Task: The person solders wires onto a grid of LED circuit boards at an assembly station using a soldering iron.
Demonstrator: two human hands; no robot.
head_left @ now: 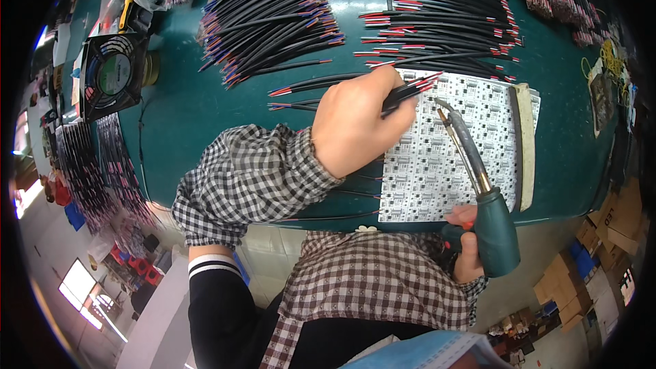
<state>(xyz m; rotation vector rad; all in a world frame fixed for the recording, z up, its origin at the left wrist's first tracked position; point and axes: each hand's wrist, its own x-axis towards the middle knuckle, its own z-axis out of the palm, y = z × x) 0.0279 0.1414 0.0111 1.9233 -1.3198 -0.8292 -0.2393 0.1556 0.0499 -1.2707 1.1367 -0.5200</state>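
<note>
My left hand (362, 119) is closed round a few short black cables (408, 91), whose red and white wire ends stick out to the right. It is over the upper left part of a white sheet of circuit boards (444, 164) printed with rows of small black parts. My right hand (469, 260) grips a green soldering gun (497, 232) from below, at the sheet's lower right edge. The gun's metal tip and a thin grey tube point up and left, ending near the cable ends. Part of my right hand is hidden behind the gun.
Two piles of black cables, one left (273, 20) and one right (444, 20), lie across the green table (178, 96). A black fan (113, 72) stands at the left. A pale strip (523, 147) lies along the sheet's right edge. More cable bundles (85, 171) hang at the left edge.
</note>
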